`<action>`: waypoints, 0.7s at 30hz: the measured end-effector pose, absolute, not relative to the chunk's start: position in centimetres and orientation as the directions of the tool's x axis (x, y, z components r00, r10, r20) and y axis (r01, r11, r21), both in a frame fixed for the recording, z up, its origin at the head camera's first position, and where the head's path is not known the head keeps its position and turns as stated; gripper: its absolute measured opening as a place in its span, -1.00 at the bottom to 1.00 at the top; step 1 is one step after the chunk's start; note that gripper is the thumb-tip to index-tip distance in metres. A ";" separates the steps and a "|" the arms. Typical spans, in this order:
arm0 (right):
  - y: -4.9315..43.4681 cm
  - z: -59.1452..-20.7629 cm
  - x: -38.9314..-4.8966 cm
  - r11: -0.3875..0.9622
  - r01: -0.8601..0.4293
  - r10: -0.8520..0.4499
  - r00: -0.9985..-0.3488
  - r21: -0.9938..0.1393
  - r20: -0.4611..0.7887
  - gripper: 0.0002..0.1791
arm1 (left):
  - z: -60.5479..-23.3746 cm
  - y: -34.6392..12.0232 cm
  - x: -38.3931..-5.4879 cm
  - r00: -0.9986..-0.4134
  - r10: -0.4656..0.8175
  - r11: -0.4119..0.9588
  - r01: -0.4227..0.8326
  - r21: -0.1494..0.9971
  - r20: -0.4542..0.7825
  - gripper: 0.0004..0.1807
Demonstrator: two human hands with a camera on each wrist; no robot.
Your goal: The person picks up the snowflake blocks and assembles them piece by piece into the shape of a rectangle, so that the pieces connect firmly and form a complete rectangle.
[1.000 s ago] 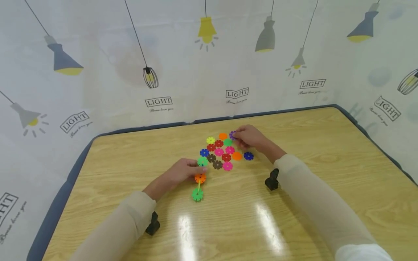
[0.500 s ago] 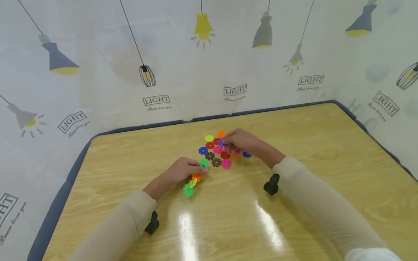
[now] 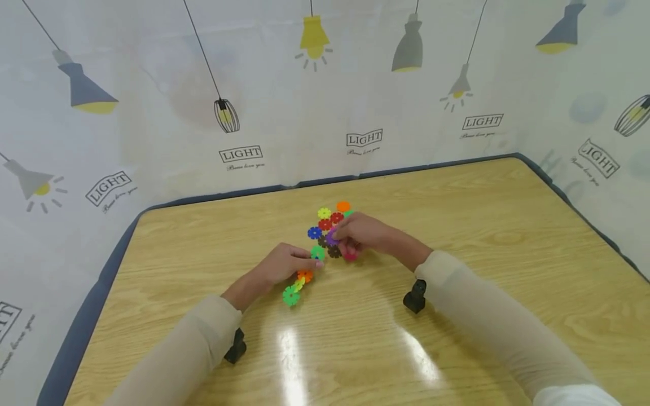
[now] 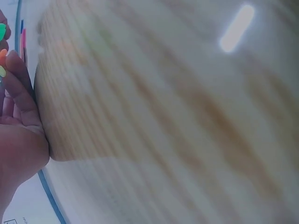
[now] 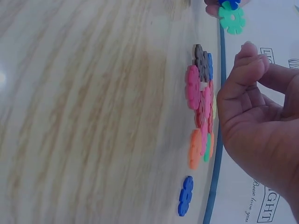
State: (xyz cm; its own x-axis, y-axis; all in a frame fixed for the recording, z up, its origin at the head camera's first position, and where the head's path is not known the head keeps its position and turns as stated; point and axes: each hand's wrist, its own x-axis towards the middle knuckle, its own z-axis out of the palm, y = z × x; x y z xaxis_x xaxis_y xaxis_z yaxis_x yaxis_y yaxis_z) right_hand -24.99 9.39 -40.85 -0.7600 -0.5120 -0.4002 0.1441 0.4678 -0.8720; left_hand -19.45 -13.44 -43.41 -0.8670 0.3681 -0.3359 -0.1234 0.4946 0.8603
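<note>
My left hand [image 3: 283, 264] pinches a short chain of interlocking notched plastic discs over the table. At its far end is a light green disc [image 3: 317, 252] with a blue one partly hidden by the thumb. An orange disc [image 3: 305, 276], a yellow disc [image 3: 299, 284] and a green disc [image 3: 291, 296] hang toward the near side. My right hand [image 3: 364, 232] pinches a purple disc [image 3: 332, 237] between thumb and forefinger, above the loose discs and a little right of the chain. The right wrist view shows the fingertips together, with the chain's green disc [image 5: 232, 20] beyond them.
Loose discs lie flat beneath and behind the right hand: orange [image 3: 343, 206], yellow [image 3: 324, 213], blue [image 3: 315, 232], brown [image 3: 334, 252] and several more. Another blue disc [image 5: 185, 196] lies apart in the right wrist view. A printed cloth wall [image 3: 299, 135] stands behind the wooden table [image 3: 355, 344].
My right hand has carried the purple disc from the far right side of the loose discs leftward and nearer to the chain. The left hand has swung the chain's near end slightly left.
</note>
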 end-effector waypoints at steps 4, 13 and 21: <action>9.1 -40.8 -24.7 0.461 0.143 -0.531 -0.746 -0.876 -0.402 -0.74 | -43.3 -13.5 -19.6 -0.860 0.381 0.506 -0.112 0.855 -0.338 -0.63; 8.9 -41.1 -24.6 0.465 0.163 -0.551 -0.716 -0.870 -0.428 -0.77 | -43.0 -13.5 -19.6 -0.851 0.443 0.554 0.011 0.833 -0.283 -0.65; 8.8 -41.0 -24.5 0.436 0.137 -0.592 -0.701 -0.889 -0.398 -0.80 | -42.1 -13.4 -18.9 -0.842 0.509 0.589 0.190 0.786 -0.179 -0.67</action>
